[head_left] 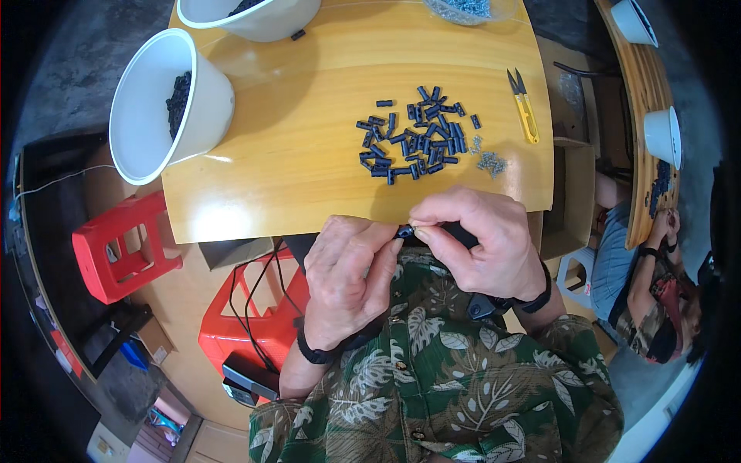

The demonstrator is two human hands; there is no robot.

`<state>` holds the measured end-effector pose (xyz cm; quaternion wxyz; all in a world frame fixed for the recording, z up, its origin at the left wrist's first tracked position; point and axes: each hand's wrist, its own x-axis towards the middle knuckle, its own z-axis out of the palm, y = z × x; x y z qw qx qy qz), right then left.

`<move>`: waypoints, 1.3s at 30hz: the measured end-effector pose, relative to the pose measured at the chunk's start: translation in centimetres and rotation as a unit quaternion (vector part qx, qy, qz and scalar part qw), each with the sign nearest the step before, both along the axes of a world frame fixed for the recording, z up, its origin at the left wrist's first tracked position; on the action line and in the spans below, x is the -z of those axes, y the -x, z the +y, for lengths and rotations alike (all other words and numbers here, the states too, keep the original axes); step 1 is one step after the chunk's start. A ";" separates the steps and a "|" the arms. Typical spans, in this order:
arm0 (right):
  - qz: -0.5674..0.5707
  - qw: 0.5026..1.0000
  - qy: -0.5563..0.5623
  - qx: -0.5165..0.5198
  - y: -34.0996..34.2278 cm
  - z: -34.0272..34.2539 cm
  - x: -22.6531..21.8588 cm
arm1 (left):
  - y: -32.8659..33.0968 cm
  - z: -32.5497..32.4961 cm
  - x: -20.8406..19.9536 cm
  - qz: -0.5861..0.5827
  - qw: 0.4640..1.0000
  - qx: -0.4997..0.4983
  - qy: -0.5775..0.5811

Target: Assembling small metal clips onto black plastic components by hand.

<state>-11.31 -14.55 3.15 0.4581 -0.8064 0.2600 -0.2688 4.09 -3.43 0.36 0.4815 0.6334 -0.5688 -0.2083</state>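
Note:
Just off the table's near edge, my left hand (343,270) pinches a small black plastic part (404,231) between thumb and fingers. My right hand (494,243) meets it there, thumb and forefinger pressed together at the part's right end. Whatever those fingertips hold is too small to make out. Beyond my hands, many short black tubular parts (421,143) lie in a loose heap on the wooden table (293,154). Right of them is a little pile of tiny silvery metal pieces (492,163). Thread snips with yellow handles (527,119) lie near the table's right edge.
A white tub (208,100) with black parts stands at the left edge, another white tub (285,19) behind it. A clear container (471,9) holds silvery pieces at the far side. Red stools (255,324) stand at left. Another person (656,293) works at a bench on the right.

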 end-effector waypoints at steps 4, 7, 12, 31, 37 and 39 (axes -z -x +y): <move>0.023 0.997 0.055 -0.041 0.1 -0.1 0.0 | -0.1 -0.1 -0.5 -0.030 0.999 0.014 -0.017; 0.011 0.999 0.034 -0.021 0.0 0.1 0.2 | -0.3 -0.1 -0.4 -0.013 0.999 0.023 -0.034; -0.042 0.967 -0.248 -0.039 1.4 -0.4 1.4 | -0.4 0.2 -0.5 0.029 0.999 0.037 -0.025; -0.054 0.945 -0.322 0.006 0.7 2.3 5.1 | 0.7 0.9 1.5 0.040 0.996 0.005 -0.074; -0.062 0.940 -0.333 0.047 0.1 2.8 5.5 | 0.5 0.8 2.2 0.035 0.997 -0.015 -0.071; -0.056 0.947 -0.314 0.037 -0.2 2.5 5.3 | 0.3 0.8 2.4 0.025 0.997 -0.021 -0.066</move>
